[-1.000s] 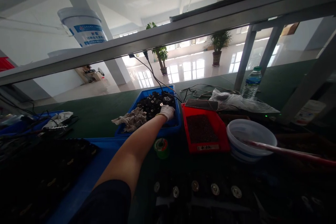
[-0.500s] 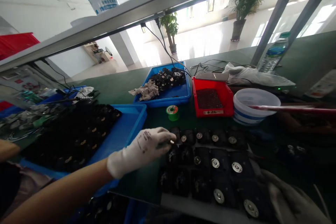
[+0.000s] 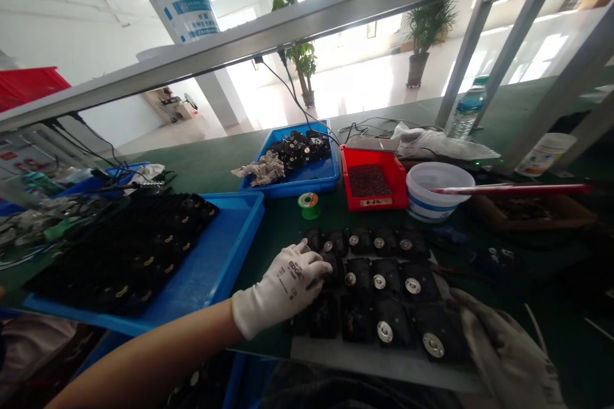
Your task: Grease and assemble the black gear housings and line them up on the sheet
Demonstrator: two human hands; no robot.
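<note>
My left hand (image 3: 292,284), in a white glove, reaches over the left end of rows of black parts (image 3: 357,271). Its fingers are bent down at a part in the middle row; whether they grip it is hidden. Several of the parts carry round silver discs (image 3: 413,285). They lie on a grey sheet (image 3: 336,356). At the sheet's right edge rests my right hand (image 3: 511,351), in a greyish glove, dark and partly in shadow, beside the parts. What its fingers hold, if anything, cannot be made out.
A large blue tray (image 3: 230,236) of black parts lies left. Behind are a green spool (image 3: 308,206), a smaller blue tray (image 3: 307,186), a red bin (image 3: 399,182), a white tub (image 3: 434,192) and a bottle (image 3: 467,108). A metal rail (image 3: 336,22) crosses above.
My left hand has moved right and down onto the middle row, and the small shiny thing at its fingertips no longer shows. The camera view has shifted, showing more of the right side.
</note>
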